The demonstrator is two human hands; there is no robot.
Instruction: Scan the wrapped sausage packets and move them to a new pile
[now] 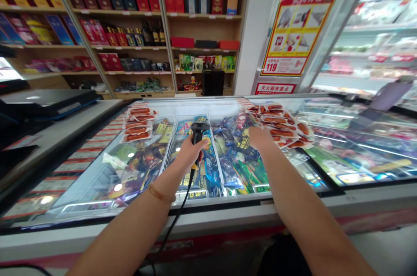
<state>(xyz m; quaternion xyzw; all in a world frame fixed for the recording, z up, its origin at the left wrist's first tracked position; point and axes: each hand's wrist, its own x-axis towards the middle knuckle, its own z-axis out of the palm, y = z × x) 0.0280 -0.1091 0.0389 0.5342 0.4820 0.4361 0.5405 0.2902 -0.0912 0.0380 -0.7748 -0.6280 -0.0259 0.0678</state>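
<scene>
My left hand (190, 151) is wrapped round the grip of a black handheld barcode scanner (199, 127), raised over the chest freezer's glass. Its black cable (182, 206) hangs down toward me. My right hand (259, 138) is curled closed at the left edge of a pile of vacuum-packed red sausages (278, 120); whatever its fingers grip is hidden. A smaller stack of sausage packs (138, 124) lies on the glass at the left, apart from both hands.
Under the glass, the freezer (228, 213) holds wire baskets of colourful frozen packets (234, 137). A dark counter device (48, 100) stands at left. Shelves of boxed goods (120, 11) line the back wall, beside a red and yellow poster (291, 24). A purple bottle (391, 93) is at right.
</scene>
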